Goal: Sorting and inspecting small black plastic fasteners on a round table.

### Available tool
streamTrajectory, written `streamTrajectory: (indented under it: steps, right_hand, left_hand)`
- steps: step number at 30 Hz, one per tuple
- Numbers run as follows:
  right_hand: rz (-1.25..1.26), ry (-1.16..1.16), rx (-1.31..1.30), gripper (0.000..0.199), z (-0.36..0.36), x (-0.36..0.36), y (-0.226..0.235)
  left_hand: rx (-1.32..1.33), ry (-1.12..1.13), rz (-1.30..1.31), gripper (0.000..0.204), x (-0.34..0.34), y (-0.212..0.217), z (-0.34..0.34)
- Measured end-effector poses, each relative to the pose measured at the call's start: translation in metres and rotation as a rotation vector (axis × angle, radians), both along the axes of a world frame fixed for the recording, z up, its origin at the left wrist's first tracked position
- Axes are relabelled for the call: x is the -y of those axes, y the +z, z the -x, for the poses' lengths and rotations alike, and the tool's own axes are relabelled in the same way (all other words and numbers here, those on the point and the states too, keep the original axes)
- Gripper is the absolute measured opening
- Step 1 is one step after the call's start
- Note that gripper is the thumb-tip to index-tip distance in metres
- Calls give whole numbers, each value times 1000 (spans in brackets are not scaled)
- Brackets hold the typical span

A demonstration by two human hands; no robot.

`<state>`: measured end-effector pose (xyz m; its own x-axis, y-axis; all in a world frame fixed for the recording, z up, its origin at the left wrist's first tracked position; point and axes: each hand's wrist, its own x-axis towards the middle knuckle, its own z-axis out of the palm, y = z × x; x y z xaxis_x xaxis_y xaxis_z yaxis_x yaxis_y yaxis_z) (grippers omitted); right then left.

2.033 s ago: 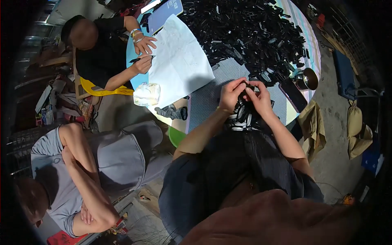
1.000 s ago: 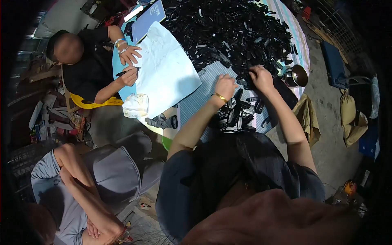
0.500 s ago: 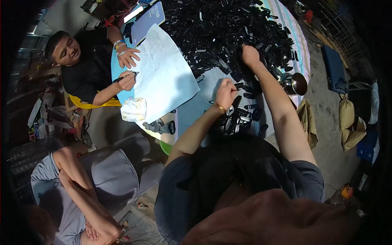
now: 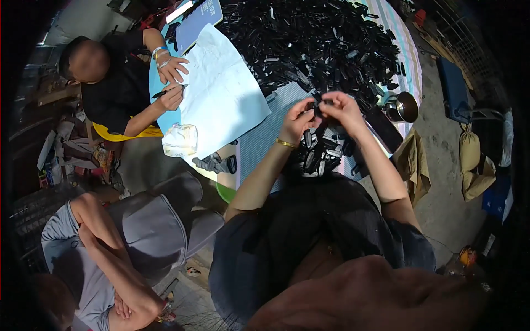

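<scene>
The cloth-covered table [image 4: 409, 60] bears black pieces [image 4: 331, 47], a white sheet [image 4: 223, 91] and a notebook [image 4: 199, 25].

- Mount: left fisheye unit of a side-by-side pair, on the head of the wearer [image 4: 323, 231].
- Aim: steeply downward and forward, onto the table [image 4: 409, 60].
- Range: near; left hand [image 4: 297, 122] and right hand [image 4: 344, 113] show just above mid-frame, forearms [image 4: 259, 176] entering from below.
- Field: wide; I see one person [image 4: 113, 88] upper left, another person [image 4: 152, 223] lower left, floor [image 4: 441, 215] right.
- Rim: dark, edges curved.
</scene>
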<state>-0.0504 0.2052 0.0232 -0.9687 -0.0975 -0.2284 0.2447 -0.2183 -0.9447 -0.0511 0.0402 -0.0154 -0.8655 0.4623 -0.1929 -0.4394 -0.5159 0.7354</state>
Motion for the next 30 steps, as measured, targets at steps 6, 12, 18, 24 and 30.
streamTrajectory:
  steps: [6,12,18,24,30]
  right_hand:
    - [-195,88,36,23,-38,-13,-23]
    - [-398,-59,-233,21,-48,-14,4]
    - [-447,-79,-279,22,-51,-3,4]
    - [-465,-77,-276,21,-60,2,5]
    - [-597,-161,-413,21,-65,10,1]
  left_hand:
    - [-111,-33,282,28,2,11,-11]
    - [-74,-111,203,33,4,25,-18]
    - [-297,-88,422,26,5,25,-17]
    - [-314,-28,487,27,7,19,-20]
    - [-343,-18,525,28,3,21,-25]
